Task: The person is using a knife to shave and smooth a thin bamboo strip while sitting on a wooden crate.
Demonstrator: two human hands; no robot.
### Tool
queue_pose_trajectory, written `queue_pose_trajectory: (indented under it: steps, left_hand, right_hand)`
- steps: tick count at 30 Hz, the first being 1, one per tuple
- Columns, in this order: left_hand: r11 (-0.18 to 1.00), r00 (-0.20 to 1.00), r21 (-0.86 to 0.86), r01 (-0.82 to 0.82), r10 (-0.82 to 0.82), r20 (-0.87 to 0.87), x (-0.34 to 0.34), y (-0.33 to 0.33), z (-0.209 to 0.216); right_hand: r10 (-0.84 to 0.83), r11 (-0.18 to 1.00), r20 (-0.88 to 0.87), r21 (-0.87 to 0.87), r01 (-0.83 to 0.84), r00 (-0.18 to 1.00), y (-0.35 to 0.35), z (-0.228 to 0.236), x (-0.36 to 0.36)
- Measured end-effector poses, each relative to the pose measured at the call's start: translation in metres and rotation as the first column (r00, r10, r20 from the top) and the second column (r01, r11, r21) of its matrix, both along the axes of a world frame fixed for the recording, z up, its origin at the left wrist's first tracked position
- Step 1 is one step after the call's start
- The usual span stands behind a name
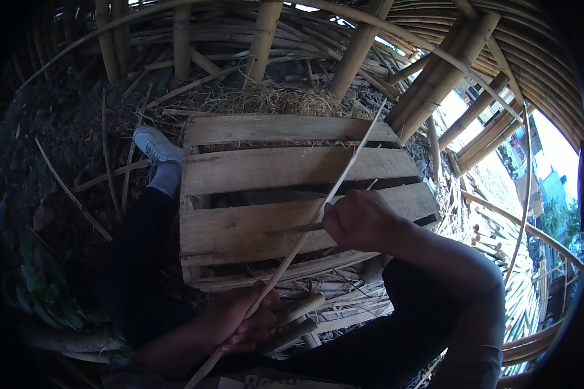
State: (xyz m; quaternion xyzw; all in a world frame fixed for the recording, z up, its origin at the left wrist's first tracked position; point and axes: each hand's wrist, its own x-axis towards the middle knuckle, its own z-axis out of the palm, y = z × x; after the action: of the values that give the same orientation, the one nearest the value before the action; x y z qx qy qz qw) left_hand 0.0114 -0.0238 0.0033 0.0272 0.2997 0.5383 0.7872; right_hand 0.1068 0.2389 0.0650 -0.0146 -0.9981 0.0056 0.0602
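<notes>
A long, pale bamboo strip (283, 266) runs slantwise from my lap up over a slatted wooden crate (240, 170). My left hand (246, 321) is closed round its lower part, low in the view. Higher up, my right hand (360, 222) makes a fist on a knife, with the thumb against the strip. The knife blade (295, 229) points left and crosses the strip just above the crate's slats. Most of the knife's handle is hidden inside the fist.
My legs straddle the crate, with a white shoe (156, 146) at its left. Dry shavings (272, 100) lie behind it. Bamboo posts (264, 42) and stacked poles stand at the back. Cut bamboo pieces (298, 311) lie near my knees, and green leaves (45, 279) at left.
</notes>
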Motion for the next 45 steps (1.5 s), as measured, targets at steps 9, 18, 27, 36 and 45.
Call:
queue_pose_trajectory:
  steps: [9, 18, 27, 36, 45]
  left_hand:
    - [1.0, 1.0, -0.026, 0.002, -0.001, 0.024, -0.008, -0.001, 0.009]
    - [1.0, 1.0, 0.0, -0.003, 0.003, 0.015, -0.002, 0.0, 0.0]
    - [0.999, 0.981, 0.036, -0.016, 0.009, 0.194, 0.0, 0.0, -0.009]
    - [1.0, 0.993, 0.017, -0.004, 0.002, 0.122, 0.01, 0.0, -0.002]
    - [0.991, 0.722, 0.112, -0.077, -0.023, 0.692, -0.007, -0.007, -0.019]
  right_hand:
    - [-0.504, 0.739, 0.015, 0.526, 0.422, 0.863, 0.167, 0.004, 0.015]
    - [0.319, 0.947, -0.149, 0.01, -0.321, 0.936, -0.044, -0.01, 0.026]
    - [0.311, 0.875, -0.147, 0.43, -0.222, 0.939, 0.002, -0.015, 0.011]
    - [0.112, 0.869, -0.093, 0.492, -0.053, 0.989, 0.063, -0.029, 0.003]
    - [0.431, 0.792, -0.197, 0.55, -0.265, 0.881, -0.009, -0.025, 0.011]
